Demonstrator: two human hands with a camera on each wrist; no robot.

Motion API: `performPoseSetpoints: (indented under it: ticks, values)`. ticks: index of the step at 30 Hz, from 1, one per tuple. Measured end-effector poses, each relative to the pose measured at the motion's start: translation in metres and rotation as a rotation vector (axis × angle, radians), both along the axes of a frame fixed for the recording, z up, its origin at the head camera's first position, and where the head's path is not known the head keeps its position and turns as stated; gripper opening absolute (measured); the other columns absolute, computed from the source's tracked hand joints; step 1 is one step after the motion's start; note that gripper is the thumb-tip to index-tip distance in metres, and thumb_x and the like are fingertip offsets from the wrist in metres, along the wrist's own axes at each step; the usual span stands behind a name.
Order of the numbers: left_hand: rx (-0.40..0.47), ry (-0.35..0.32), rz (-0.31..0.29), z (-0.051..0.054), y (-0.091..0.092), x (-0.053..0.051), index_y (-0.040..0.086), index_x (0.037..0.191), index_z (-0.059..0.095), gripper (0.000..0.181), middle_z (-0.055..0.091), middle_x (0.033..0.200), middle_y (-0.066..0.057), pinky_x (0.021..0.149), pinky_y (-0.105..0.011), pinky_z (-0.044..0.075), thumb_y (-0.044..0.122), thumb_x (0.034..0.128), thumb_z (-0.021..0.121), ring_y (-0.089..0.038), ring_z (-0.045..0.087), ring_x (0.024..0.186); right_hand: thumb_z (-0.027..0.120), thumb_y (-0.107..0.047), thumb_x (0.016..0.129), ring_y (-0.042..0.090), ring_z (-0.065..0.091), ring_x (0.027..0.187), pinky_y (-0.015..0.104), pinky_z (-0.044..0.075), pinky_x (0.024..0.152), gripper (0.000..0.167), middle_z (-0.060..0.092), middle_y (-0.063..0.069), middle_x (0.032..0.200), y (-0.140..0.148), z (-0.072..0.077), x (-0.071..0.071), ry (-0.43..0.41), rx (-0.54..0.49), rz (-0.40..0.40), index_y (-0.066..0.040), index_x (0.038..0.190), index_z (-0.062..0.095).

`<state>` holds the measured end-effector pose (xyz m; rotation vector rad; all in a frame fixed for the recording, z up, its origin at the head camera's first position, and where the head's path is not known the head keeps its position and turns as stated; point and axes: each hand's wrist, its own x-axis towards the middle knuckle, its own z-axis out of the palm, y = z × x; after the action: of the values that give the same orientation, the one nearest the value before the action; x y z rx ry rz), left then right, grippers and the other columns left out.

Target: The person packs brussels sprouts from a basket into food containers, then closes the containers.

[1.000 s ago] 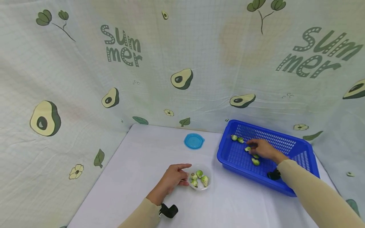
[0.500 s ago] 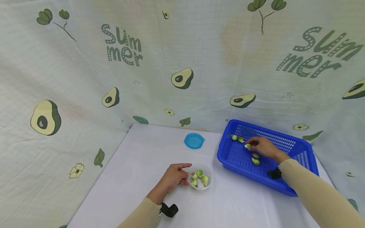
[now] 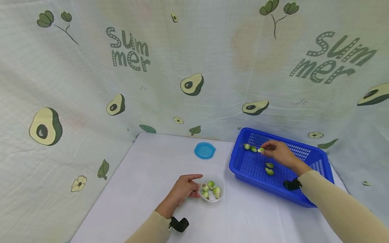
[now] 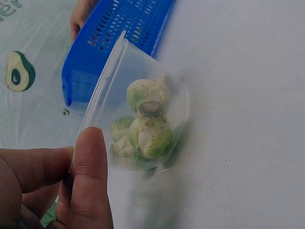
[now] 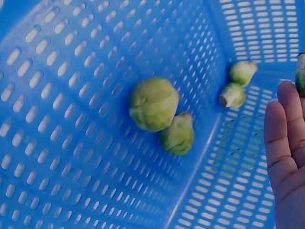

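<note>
– Over to you: what's the left side doing?
– My left hand has its fingers pinched narrow on the rim of a clear, round plastic bowl, right there on the white tabletop! Four pale-green, leafy Brussels sprouts sit inside it.
– And the right?
– Here it is, over the blue, rectangular, perforated plastic basket! My right hand pinches one small green-and-white sprout at the fingertips; whether it touches the basket floor, I can't tell.
– Any more in there?
– Two pairs! One loose pair sits near the basket's left end, just beside my pinched one; the other pair lies close together, nearer me.
– And that bit of blue?
– A flat, round, blue plastic lid, on the tabletop beyond the bowl, well apart from my fingers.
</note>
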<state>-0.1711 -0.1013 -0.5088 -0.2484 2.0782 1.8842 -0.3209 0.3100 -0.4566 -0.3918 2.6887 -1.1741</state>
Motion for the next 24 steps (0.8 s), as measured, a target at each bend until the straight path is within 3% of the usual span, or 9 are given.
performPoseSetpoints:
  ticks: [6, 10, 16, 19, 24]
  values:
    - [0.005, 0.003, -0.003, 0.0, -0.001, 0.001, 0.008, 0.14, 0.068, 0.047, 0.06, 0.087, -0.01, 0.067, -0.031, 0.067, -0.003, 0.0948, 0.065, -0.017, 0.06, 0.073, 0.067, -0.029, 0.105, 0.045, 0.067, 0.117, 0.057, 0.061, 0.094, 0.048, 0.067, 0.025, 0.135, -0.001, 0.01, 0.009, -0.015, -0.017, -0.002, 0.0, 0.142, 0.061]
    - [0.007, 0.001, -0.005, 0.0, -0.001, 0.001, 0.008, 0.14, 0.068, 0.047, 0.06, 0.088, -0.01, 0.067, -0.031, 0.067, -0.003, 0.095, 0.065, -0.018, 0.06, 0.073, 0.066, -0.032, 0.106, 0.037, 0.071, 0.11, 0.057, 0.062, 0.093, 0.05, 0.068, 0.023, 0.134, -0.002, 0.019, 0.016, -0.004, -0.024, -0.02, -0.002, 0.145, 0.061]
    - [-0.001, 0.003, -0.01, 0.0, -0.001, 0.001, 0.009, 0.141, 0.068, 0.047, 0.06, 0.088, -0.01, 0.067, -0.031, 0.067, -0.003, 0.0953, 0.065, -0.018, 0.06, 0.073, 0.069, -0.031, 0.104, 0.011, 0.071, 0.095, 0.037, 0.065, 0.085, 0.046, 0.07, 0.023, 0.129, -0.005, 0.032, 0.022, 0.034, -0.084, -0.049, -0.001, 0.139, 0.064]
    - [0.002, 0.004, -0.013, -0.001, -0.002, 0.001, 0.008, 0.141, 0.067, 0.047, 0.06, 0.088, -0.01, 0.067, -0.03, 0.067, -0.003, 0.0955, 0.064, -0.018, 0.06, 0.073, 0.069, -0.031, 0.104, 0.008, 0.071, 0.092, 0.029, 0.063, 0.081, 0.044, 0.07, 0.024, 0.127, -0.006, 0.038, 0.025, 0.051, -0.106, -0.061, -0.002, 0.136, 0.065]
    - [0.013, 0.008, -0.015, -0.001, -0.001, 0.0, 0.007, 0.141, 0.067, 0.048, 0.06, 0.088, -0.01, 0.067, -0.03, 0.067, -0.004, 0.0952, 0.064, -0.017, 0.06, 0.072, 0.069, -0.037, 0.103, 0.008, 0.071, 0.091, 0.026, 0.062, 0.079, 0.046, 0.071, 0.024, 0.126, -0.008, 0.049, 0.031, 0.061, -0.094, -0.074, -0.005, 0.136, 0.067]
